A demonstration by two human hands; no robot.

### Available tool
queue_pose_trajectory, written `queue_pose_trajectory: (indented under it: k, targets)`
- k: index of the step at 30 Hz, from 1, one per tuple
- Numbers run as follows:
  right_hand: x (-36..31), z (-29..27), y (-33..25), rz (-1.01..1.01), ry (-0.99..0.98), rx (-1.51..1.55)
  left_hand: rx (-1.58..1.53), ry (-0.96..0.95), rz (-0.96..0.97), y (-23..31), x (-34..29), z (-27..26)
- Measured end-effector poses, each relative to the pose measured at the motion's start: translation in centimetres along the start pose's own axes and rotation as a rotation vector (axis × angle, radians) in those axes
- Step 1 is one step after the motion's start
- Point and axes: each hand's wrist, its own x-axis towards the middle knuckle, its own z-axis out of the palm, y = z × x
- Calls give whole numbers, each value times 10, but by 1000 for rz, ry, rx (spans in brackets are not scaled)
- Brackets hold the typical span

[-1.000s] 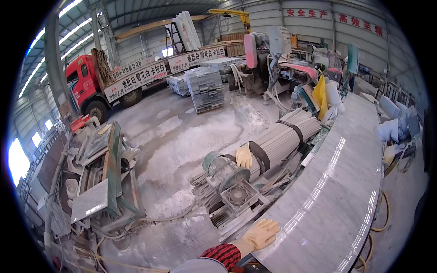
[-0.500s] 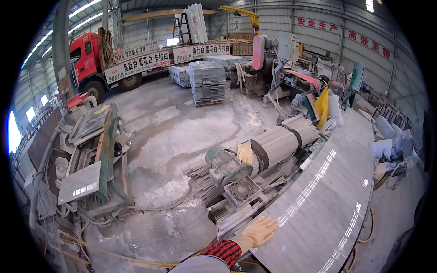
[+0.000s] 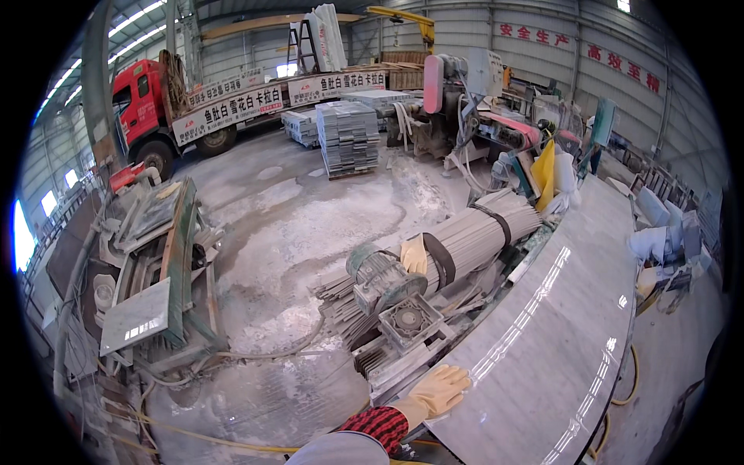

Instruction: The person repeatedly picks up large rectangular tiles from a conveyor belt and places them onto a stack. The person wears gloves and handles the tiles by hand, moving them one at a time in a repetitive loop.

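Observation:
My left hand (image 3: 439, 390), in a pale cream rubber glove, rests on the near left edge of a long polished grey-white stone slab (image 3: 535, 325). Its fingers lie flat on the surface, and it grips nothing. A red-and-black checked cuff shows at the wrist, above a light grey sleeve. The slab stretches away to the upper right, with bright light strips mirrored on it. My right hand is out of view.
Beside the slab sit a dusty motor (image 3: 385, 280) with a gearbox (image 3: 411, 320) and a strapped bundle of thin strips (image 3: 473, 240). Another cream glove (image 3: 414, 254) lies there. Stacked slabs (image 3: 346, 139), a red truck (image 3: 142, 101) and a yellow hose (image 3: 634, 376) are also around.
The view has shifted slightly, so the scene sits a little further left and up. My left hand stays flat at the same edge of the slab.

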Motion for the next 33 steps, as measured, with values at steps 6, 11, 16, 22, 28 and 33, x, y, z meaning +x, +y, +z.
queue_pose_trajectory:
  k: [6, 11, 16, 22, 28, 33]
  targets:
    - [2, -6, -14, 23, 33, -29, -16, -4, -14, 1, -1, -3]
    - [-3, 3, 5, -47, 27, -60, -43, 37, -12, 0, -5, 2]
    - [-8, 5, 12, -199, 92, -59, -21, 81, -1, 2, -8, 2]
    - [-15, 11, 9, -436, 254, -151, -19, 40, -8, 1, -11, -3]
    - [-15, -21, -30, -187, 174, 4, -20, -64, -39, 9, -7, -11]
    - [-17, -26, -35, -50, 113, 42, -15, -45, -25, 10, -9, -10]
